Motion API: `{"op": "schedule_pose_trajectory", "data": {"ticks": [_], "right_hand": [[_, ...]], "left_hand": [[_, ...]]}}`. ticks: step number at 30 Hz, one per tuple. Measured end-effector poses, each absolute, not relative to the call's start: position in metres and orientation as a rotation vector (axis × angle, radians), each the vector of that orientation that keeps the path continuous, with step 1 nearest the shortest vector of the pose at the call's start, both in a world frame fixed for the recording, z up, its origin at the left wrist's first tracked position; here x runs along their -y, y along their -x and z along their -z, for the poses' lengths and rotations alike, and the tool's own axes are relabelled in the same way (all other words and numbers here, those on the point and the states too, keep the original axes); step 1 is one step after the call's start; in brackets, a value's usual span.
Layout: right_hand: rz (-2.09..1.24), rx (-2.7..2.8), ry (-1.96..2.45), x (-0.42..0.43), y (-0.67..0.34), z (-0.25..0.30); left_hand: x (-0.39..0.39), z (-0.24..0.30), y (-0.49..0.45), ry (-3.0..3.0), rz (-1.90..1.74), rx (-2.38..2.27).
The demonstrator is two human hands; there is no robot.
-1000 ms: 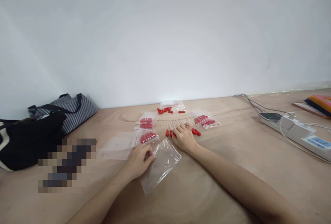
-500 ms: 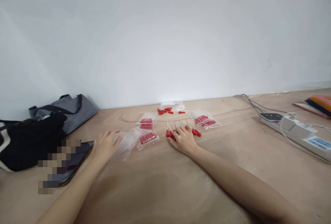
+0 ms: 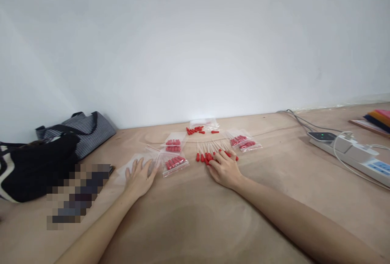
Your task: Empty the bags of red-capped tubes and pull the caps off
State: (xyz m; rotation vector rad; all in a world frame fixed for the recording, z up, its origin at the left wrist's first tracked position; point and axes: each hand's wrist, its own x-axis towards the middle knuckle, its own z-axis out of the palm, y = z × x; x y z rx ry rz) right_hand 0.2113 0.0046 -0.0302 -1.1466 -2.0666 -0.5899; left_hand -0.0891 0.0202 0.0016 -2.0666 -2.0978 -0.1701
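Note:
My left hand (image 3: 140, 179) lies with fingers spread over clear zip bags (image 3: 123, 172), which look flat and unfilled. Under and around the fingertips of my right hand (image 3: 226, 170) is a row of droppers (image 3: 202, 158) with red bulbs and clear thin tubes pointing away from me. Its fingers are slightly apart, resting on the bulbs, and some droppers are hidden beneath them. Between my hands sits a zip bag with red-bulbed droppers (image 3: 175, 162), with another filled bag (image 3: 173, 146) behind it. More filled bags (image 3: 247, 145) lie beyond my right hand.
Loose droppers (image 3: 195, 130) and a clear bag (image 3: 210, 124) lie near the wall. On the left are a black bag (image 3: 39, 166), a striped bag (image 3: 94, 132) and a blurred-out phone (image 3: 88, 193). A power strip (image 3: 362, 154) with cables and coloured books (image 3: 379, 121) occupy the right.
My left hand has moved right and down flat onto the clear bags, which have shifted and spread leftward. My right hand has slid slightly right along the droppers, uncovering more bulbs on its left.

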Motion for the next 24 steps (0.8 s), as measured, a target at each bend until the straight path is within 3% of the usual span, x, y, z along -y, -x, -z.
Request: {"op": "schedule_pose_trajectory", "data": {"ticks": [3, 7, 18, 24], "right_hand": [[0.574, 2.089, 1.103, 0.001, -0.219, 0.031], [0.549, 2.104, 1.086, 0.007, -0.228, 0.031], [0.511, 2.123, 1.102, 0.011, -0.238, 0.030], [0.380, 2.187, 1.036, 0.019, -0.236, 0.029]], "left_hand": [[-0.014, -0.012, 0.080, 2.223, 0.344, 1.670], [-0.011, -0.022, 0.063, 2.516, 0.185, 1.261], [-0.017, -0.027, 0.028, 2.517, -0.189, 1.111], [0.019, -0.029, -0.011, 2.712, 0.049, 1.118]]}}
